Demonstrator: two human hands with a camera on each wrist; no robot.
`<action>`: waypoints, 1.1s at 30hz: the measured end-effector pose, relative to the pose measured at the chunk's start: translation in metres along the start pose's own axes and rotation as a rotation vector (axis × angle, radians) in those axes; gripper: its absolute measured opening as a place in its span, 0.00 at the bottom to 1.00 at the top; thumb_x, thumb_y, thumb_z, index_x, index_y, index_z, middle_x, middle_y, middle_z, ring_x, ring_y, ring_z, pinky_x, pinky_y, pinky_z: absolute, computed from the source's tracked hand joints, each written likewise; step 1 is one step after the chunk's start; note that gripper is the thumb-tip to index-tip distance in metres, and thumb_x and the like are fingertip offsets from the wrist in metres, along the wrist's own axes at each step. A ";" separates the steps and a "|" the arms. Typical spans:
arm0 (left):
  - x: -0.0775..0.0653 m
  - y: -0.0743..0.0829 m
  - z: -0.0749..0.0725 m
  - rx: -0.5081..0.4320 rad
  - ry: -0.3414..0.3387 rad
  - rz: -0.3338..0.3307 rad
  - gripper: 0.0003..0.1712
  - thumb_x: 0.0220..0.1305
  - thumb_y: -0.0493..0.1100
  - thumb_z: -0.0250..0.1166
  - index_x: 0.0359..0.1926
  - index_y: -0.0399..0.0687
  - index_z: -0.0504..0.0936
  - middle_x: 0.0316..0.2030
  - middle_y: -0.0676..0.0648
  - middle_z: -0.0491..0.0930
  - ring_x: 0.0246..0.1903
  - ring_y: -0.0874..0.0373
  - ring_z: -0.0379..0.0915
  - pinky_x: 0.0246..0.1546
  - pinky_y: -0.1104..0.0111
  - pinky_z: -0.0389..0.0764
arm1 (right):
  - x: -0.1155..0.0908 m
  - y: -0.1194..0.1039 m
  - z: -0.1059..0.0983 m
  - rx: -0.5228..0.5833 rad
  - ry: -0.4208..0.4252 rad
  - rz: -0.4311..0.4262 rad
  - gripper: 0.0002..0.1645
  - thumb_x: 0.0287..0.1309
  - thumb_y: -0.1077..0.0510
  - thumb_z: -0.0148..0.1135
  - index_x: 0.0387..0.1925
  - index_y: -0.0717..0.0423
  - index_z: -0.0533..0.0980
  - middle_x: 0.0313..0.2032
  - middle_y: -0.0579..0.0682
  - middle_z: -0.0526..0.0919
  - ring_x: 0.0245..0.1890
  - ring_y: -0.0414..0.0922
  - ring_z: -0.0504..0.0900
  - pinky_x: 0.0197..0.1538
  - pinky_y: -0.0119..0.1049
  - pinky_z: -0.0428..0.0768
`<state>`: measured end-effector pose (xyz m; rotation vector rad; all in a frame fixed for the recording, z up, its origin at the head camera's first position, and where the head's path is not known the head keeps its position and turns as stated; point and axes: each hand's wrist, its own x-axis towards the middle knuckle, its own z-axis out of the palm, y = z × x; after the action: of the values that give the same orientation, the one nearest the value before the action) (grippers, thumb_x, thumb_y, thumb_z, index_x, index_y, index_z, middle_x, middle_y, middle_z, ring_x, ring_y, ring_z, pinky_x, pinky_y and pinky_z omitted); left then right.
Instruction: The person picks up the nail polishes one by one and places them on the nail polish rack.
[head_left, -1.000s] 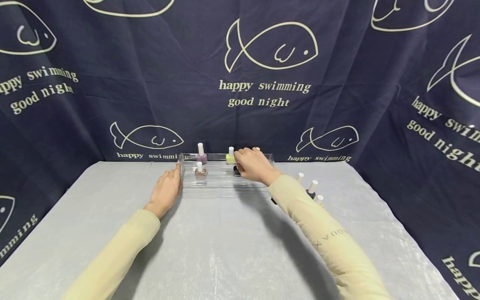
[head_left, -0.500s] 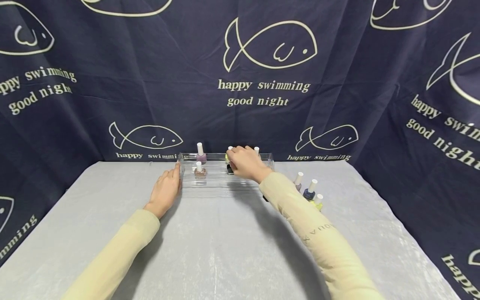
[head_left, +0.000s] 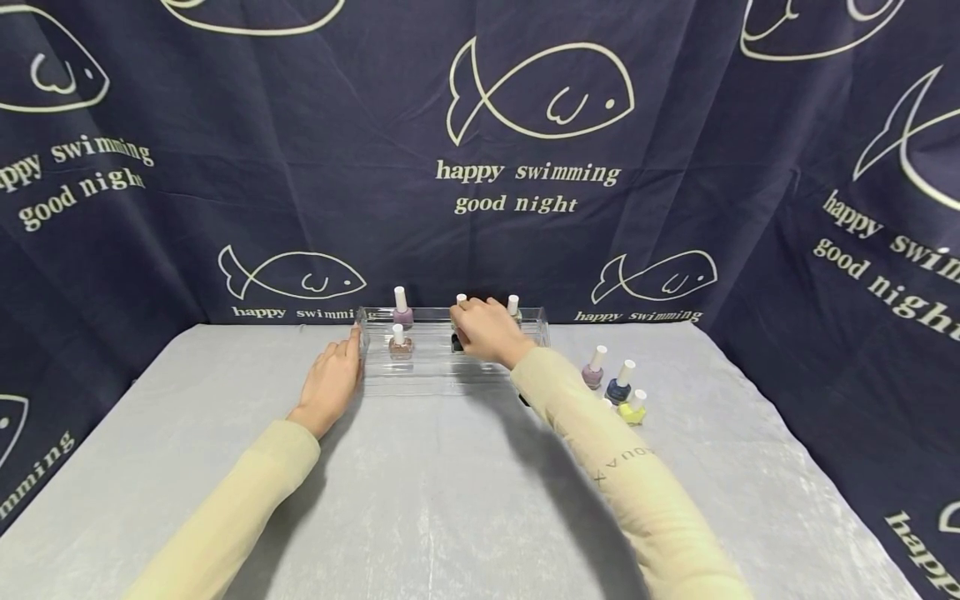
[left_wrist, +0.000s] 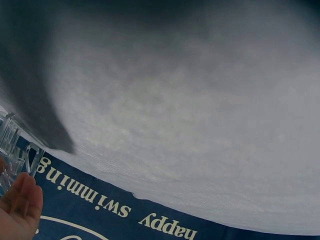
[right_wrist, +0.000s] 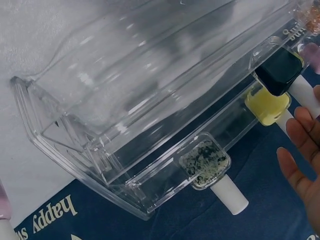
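A clear stepped rack (head_left: 427,367) stands at the back of the table. My left hand (head_left: 332,379) rests along its left end, fingers nearly straight against the side. My right hand (head_left: 491,332) pinches the white cap of a dark nail polish bottle (right_wrist: 279,71), which is at the middle tier. Just behind it on the top tier is a yellow nail polish bottle (right_wrist: 267,106), partly hidden by the hand in the head view. A speckled nail polish bottle (right_wrist: 205,161) sits farther right on that tier. To the left stand a purple bottle (head_left: 403,317) and a brownish bottle (head_left: 401,347).
Right of the rack, on the grey cloth (head_left: 420,500), are a mauve bottle (head_left: 592,377), a navy bottle (head_left: 618,390) and a yellow bottle (head_left: 632,413). Others are partly hidden by the right sleeve (head_left: 600,458). A dark blue curtain (head_left: 375,167) hangs close behind.
My right hand has moved slightly left along the rack with the dark nail polish bottle, uncovering the speckled bottle and more of the bottles on the cloth. The left hand has stayed put.
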<state>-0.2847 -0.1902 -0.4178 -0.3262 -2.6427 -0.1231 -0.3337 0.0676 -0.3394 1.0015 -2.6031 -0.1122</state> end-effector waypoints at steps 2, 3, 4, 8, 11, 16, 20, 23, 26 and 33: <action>0.000 0.000 0.000 0.000 -0.006 -0.002 0.35 0.60 0.37 0.57 0.64 0.30 0.54 0.43 0.34 0.77 0.42 0.44 0.72 0.41 0.57 0.76 | 0.000 0.000 0.002 -0.003 -0.001 0.000 0.03 0.55 0.59 0.51 0.29 0.51 0.71 0.30 0.46 0.78 0.35 0.45 0.77 0.40 0.42 0.75; 0.000 0.000 0.000 0.001 -0.009 -0.004 0.35 0.60 0.37 0.57 0.64 0.30 0.54 0.43 0.34 0.77 0.42 0.44 0.72 0.41 0.57 0.76 | 0.000 -0.001 0.003 -0.005 -0.002 -0.001 0.03 0.54 0.59 0.51 0.30 0.51 0.72 0.30 0.46 0.78 0.35 0.45 0.77 0.39 0.41 0.74; 0.000 0.001 0.000 0.002 -0.012 -0.005 0.35 0.60 0.37 0.57 0.65 0.30 0.54 0.43 0.34 0.77 0.42 0.44 0.72 0.41 0.57 0.76 | 0.000 -0.001 0.003 -0.006 -0.002 -0.001 0.03 0.54 0.59 0.51 0.30 0.52 0.72 0.30 0.46 0.78 0.35 0.45 0.77 0.38 0.41 0.74; 0.000 0.001 0.000 0.001 -0.016 -0.010 0.34 0.61 0.38 0.56 0.65 0.30 0.54 0.44 0.34 0.77 0.43 0.44 0.72 0.42 0.56 0.76 | -0.001 -0.001 0.006 -0.014 -0.011 0.003 0.03 0.54 0.58 0.52 0.31 0.52 0.72 0.31 0.46 0.78 0.36 0.45 0.77 0.37 0.40 0.73; 0.000 0.001 0.000 -0.002 -0.012 -0.011 0.34 0.61 0.38 0.57 0.64 0.30 0.54 0.44 0.34 0.77 0.43 0.44 0.72 0.43 0.56 0.76 | -0.001 -0.002 0.007 -0.010 -0.021 0.008 0.03 0.55 0.58 0.52 0.32 0.52 0.72 0.32 0.47 0.78 0.36 0.45 0.77 0.38 0.41 0.74; 0.000 0.000 0.001 -0.007 0.009 -0.008 0.34 0.60 0.37 0.57 0.64 0.30 0.55 0.43 0.34 0.78 0.43 0.43 0.72 0.41 0.56 0.76 | -0.001 -0.003 0.007 0.005 -0.035 0.014 0.03 0.56 0.58 0.52 0.32 0.52 0.72 0.33 0.47 0.79 0.37 0.46 0.77 0.40 0.42 0.74; 0.000 0.000 0.001 -0.007 0.012 -0.006 0.33 0.60 0.37 0.56 0.64 0.30 0.56 0.44 0.34 0.77 0.43 0.43 0.72 0.42 0.56 0.76 | 0.000 -0.004 0.007 0.009 -0.045 0.021 0.03 0.57 0.58 0.52 0.32 0.51 0.72 0.33 0.47 0.79 0.36 0.45 0.76 0.38 0.40 0.72; 0.000 0.000 0.001 -0.007 0.012 -0.006 0.33 0.61 0.37 0.56 0.64 0.30 0.56 0.44 0.34 0.77 0.43 0.43 0.72 0.42 0.55 0.76 | 0.001 -0.003 0.008 0.007 -0.041 0.025 0.03 0.57 0.58 0.51 0.30 0.50 0.71 0.31 0.46 0.78 0.34 0.44 0.75 0.35 0.38 0.70; 0.000 0.000 0.001 -0.006 0.014 -0.004 0.33 0.61 0.37 0.56 0.64 0.30 0.56 0.44 0.34 0.77 0.43 0.43 0.72 0.41 0.55 0.76 | 0.001 -0.003 0.010 0.006 -0.036 0.029 0.04 0.58 0.58 0.51 0.28 0.49 0.70 0.30 0.45 0.77 0.33 0.44 0.74 0.33 0.36 0.68; -0.001 0.000 0.001 -0.002 0.024 0.000 0.33 0.60 0.37 0.56 0.63 0.29 0.56 0.43 0.34 0.78 0.41 0.43 0.73 0.40 0.56 0.76 | 0.001 -0.003 0.011 0.014 -0.038 0.040 0.04 0.57 0.58 0.50 0.29 0.50 0.71 0.30 0.46 0.77 0.33 0.44 0.75 0.34 0.37 0.69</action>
<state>-0.2848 -0.1900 -0.4192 -0.3237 -2.6185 -0.1282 -0.3366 0.0640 -0.3497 0.9608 -2.6600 -0.1034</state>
